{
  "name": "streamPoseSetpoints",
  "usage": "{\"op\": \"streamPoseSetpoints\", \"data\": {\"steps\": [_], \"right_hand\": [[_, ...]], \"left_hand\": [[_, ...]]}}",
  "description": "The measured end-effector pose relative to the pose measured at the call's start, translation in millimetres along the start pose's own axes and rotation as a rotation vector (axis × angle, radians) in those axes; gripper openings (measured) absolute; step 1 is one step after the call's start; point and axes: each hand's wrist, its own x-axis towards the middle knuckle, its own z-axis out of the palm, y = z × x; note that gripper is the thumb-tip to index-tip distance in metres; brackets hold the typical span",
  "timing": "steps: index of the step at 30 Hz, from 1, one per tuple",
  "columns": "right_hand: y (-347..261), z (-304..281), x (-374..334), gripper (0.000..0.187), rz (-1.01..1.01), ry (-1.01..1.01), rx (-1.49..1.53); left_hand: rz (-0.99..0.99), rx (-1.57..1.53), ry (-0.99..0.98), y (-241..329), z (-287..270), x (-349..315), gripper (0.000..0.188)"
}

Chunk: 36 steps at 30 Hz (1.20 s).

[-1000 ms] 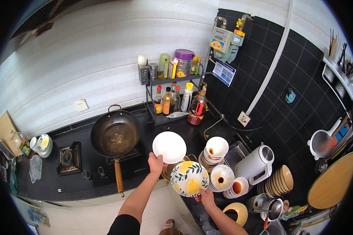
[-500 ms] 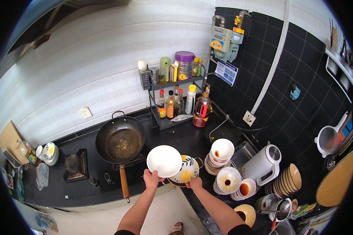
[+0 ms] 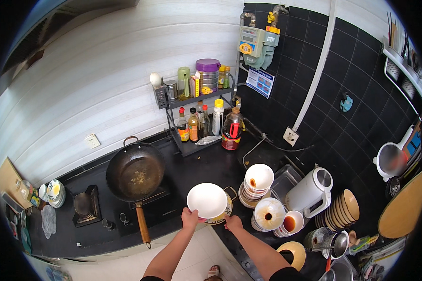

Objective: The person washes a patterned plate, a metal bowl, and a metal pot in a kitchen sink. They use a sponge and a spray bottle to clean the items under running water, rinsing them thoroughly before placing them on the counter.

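My left hand point(image 3: 191, 219) grips the near rim of a plain white bowl point(image 3: 207, 200), thumb on the inside. This bowl covers most of a flower-patterned bowl point(image 3: 216, 218), whose yellow-and-leaf edge shows below and to the right. My right hand point(image 3: 232, 223) is closed at the patterned bowl's near right edge, its fingertips partly hidden. Behind both bowls a looped handle point(image 3: 231, 191) of a vessel sticks out; the rest of that vessel is mostly covered. Whether the two bowls touch, I cannot tell.
Left stands a wok point(image 3: 137, 175) with a wooden handle, on the black counter point(image 3: 178, 175). Stacked bowls point(image 3: 259, 177), a lidded-looking stack point(image 3: 268, 214), cups with brown liquid point(image 3: 290, 225) and a white kettle point(image 3: 309, 194) crowd the right. A bottle rack point(image 3: 197, 149) stands behind.
The white bowl has shifted right over the patterned bowl, hiding most of its flowers. Both hands have come closer together. The whole view has shifted slightly.
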Motion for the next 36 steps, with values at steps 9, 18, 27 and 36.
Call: {"op": "streamPoseSetpoints", "data": {"steps": [9, 18, 27, 36], "right_hand": [[44, -11, -36, 0.023, -0.086, -0.176, 0.448], [70, -56, -95, 0.02, -0.173, -0.173, 0.657], [115, -141, -169, 0.022, -0.325, -0.032, 0.853], [202, -225, -276, 0.022, -0.468, 0.276, 0.958]], "left_hand": [[0.093, 0.354, 0.082, -104, 10, 56, 0.033], [-0.133, 0.772, -0.008, -8, 22, 8, 0.039], [0.106, 1.423, 0.001, 1, 15, 6, 0.048], [0.882, 0.829, -0.245, 78, 115, -149, 0.022]]}}
